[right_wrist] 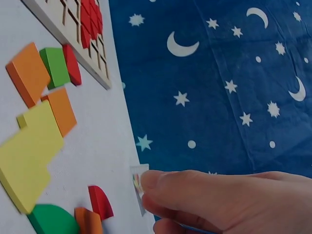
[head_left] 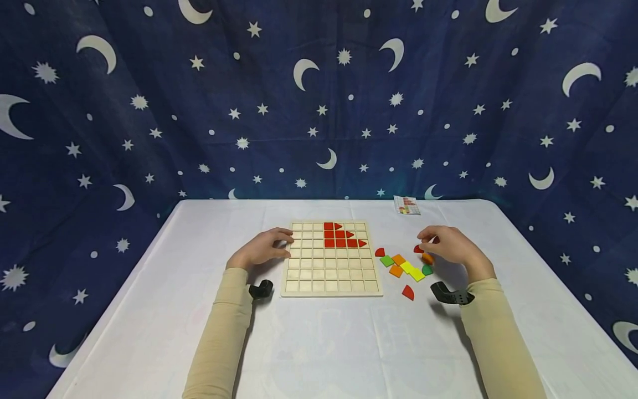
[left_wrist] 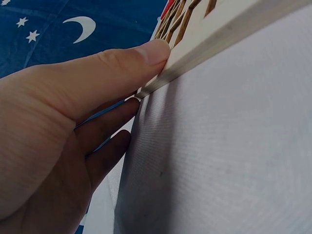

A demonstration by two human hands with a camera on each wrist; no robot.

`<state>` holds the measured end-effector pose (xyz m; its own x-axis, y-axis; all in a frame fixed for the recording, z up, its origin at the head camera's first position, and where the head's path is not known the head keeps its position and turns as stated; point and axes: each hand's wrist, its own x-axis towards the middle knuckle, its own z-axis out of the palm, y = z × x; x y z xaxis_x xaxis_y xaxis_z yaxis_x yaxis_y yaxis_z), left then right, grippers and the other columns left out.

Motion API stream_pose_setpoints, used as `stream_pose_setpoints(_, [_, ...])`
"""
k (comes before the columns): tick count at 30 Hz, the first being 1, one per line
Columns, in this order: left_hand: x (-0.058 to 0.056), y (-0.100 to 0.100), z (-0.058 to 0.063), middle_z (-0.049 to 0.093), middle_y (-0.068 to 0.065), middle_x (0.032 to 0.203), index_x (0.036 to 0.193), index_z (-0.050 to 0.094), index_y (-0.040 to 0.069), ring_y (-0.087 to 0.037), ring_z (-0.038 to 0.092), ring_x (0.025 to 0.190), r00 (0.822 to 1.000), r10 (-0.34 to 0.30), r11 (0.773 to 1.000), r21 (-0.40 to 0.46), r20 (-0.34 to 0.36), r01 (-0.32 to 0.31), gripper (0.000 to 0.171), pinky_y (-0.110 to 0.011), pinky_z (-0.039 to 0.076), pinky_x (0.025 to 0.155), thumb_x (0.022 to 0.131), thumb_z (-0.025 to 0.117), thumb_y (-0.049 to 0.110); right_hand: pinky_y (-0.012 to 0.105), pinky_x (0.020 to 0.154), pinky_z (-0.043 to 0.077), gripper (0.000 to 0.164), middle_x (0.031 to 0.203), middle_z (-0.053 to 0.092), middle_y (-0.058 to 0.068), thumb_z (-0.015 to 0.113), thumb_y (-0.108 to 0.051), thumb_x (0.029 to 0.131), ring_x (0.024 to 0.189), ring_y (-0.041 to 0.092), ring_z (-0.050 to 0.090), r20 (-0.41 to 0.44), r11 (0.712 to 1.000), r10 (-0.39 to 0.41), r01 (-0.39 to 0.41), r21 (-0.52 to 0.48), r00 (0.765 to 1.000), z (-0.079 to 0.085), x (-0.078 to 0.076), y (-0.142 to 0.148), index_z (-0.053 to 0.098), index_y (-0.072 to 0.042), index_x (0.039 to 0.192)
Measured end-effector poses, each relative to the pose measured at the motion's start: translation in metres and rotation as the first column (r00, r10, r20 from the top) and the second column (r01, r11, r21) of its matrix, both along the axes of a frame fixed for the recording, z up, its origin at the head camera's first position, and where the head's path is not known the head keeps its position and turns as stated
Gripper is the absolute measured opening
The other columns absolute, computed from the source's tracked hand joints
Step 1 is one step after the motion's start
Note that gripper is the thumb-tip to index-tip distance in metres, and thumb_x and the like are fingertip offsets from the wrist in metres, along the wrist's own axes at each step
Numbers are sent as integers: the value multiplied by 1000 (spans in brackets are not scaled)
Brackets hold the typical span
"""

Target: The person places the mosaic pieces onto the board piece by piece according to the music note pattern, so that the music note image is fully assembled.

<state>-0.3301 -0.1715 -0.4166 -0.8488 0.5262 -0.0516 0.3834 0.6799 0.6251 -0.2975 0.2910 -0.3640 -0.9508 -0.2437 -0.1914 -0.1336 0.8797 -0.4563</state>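
A pale wooden grid board lies on the table, with red squares and triangles set in its upper cells. My left hand rests at the board's left edge. In the left wrist view its thumb touches the rim, and the other fingers lie loosely bent beside it. My right hand hovers over the loose pieces, its fingertips just above a red quarter-circle. Thumb and fingers are close together in the right wrist view, with no piece visible between them. An orange piece lies under that hand.
Right of the board lie a green piece, orange pieces, yellow pieces, a dark green rounded piece and red quarter-circles. A small printed card lies at the table's back edge, before the starry curtain.
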Motion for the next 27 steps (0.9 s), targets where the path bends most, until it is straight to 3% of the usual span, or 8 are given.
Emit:
stream_pose_setpoints(7, [1,0,2,47,-13,146,128,63,2,-33,36,139,1000,2,1000,-7,-7,-2,44,-47,29,115,89,73,20,48,85,51,35,106,65,12,64,-17,93,93,28,54,36,1000,-13,13,3,999,0,2,6,63,2,122])
stream_pose_setpoints(18, [1,-1,-1,45,-12,147,129,62,2,-33,36,140,1000,10,1000,-2,8,-10,43,-47,30,115,90,72,19,32,75,47,24,91,64,0,72,-21,88,83,19,52,147,991,134,-133,-19,980,-11,0,-5,69,-6,107])
stream_pose_setpoints(27, [1,-1,1,46,-13,146,128,63,2,-33,36,139,1000,-3,1000,-3,-3,3,43,-47,30,114,90,72,20,31,68,40,26,78,56,0,78,-24,82,77,17,50,217,989,147,-149,-5,965,-15,3,-22,66,-8,99])
